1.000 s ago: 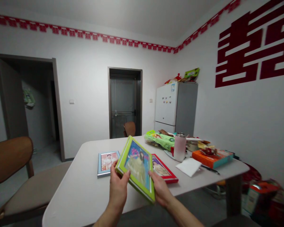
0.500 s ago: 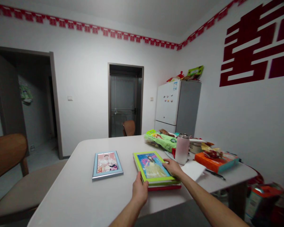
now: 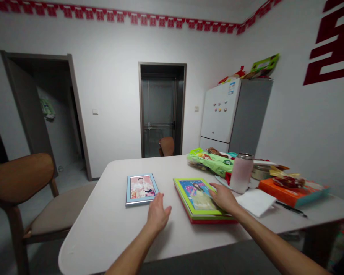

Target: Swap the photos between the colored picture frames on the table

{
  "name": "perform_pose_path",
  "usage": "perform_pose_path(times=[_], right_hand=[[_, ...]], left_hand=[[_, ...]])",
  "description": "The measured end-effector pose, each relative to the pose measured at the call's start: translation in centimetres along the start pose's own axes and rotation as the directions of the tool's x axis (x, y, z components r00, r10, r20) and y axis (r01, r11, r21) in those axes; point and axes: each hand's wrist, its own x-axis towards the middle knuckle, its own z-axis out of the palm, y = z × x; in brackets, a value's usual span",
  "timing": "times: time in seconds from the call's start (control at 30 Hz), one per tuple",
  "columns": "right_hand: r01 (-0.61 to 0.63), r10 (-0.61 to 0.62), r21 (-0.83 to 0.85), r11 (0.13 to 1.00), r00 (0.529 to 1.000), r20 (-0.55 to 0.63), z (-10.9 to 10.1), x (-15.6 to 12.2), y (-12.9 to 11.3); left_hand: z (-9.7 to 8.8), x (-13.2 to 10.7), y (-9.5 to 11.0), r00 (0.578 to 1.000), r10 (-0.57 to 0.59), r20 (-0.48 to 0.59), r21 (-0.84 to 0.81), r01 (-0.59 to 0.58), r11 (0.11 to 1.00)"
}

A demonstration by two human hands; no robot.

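Note:
A blue-edged picture frame (image 3: 141,189) with a portrait lies face up on the left part of the white table. My left hand (image 3: 158,214) is beside its lower right corner, with thumb and fingers apart and nothing held; fingertip contact with the frame is unclear. To the right, a green picture frame (image 3: 199,195) showing a figure in a yellow dress lies on top of a stack, with a red-edged piece (image 3: 200,221) at the bottom. My right hand (image 3: 225,198) grips the green frame's right side, thumb over its face; some fingers are hidden.
Right of the stack stand a pink tumbler (image 3: 242,173), white paper (image 3: 256,201), a black pen (image 3: 292,209) and an orange box (image 3: 294,193). A green package (image 3: 212,162) lies behind. A wooden chair (image 3: 25,183) stands left of the table (image 3: 103,236).
My left hand has let go of the stack and moved left to the blue picture frame. My right hand has stayed at the stack. The view has shifted.

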Motion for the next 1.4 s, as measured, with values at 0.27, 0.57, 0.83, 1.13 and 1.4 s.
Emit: perform_pose_path(times=[0.27,0.57,0.83,1.13,1.4], right_hand=[[0.441,-0.465,0.193,0.877,0.879,0.102,5.3,-6.7,-11.8],[0.327,-0.355,0.186,0.926,0.924,0.142,6.9,-12.7,-10.4],[0.203,-0.319,0.488,0.849,0.933,0.167,4.8,-14.6,-11.0],[0.247,-0.404,0.653,0.716,0.91,0.099,4.5,-14.4,-14.8],[0.403,-0.512,0.434,0.806,0.842,0.168,6.6,-14.6,-14.3]], left_hand=[[-5.0,-2.5,-4.2,1.0,-0.029,-0.002,0.346,0.028,0.938],[-3.3,-11.8,-0.9,0.976,0.175,0.13,0.418,-0.214,0.883],[-1.6,-10.7,-0.9,0.947,0.309,0.087,0.369,-0.318,0.873],[-9.5,-10.3,2.5,0.907,-0.05,-0.419,-0.384,-0.126,0.915],[-7.7,-14.0,-2.5,0.92,-0.237,-0.312,-0.506,0.05,0.861]])
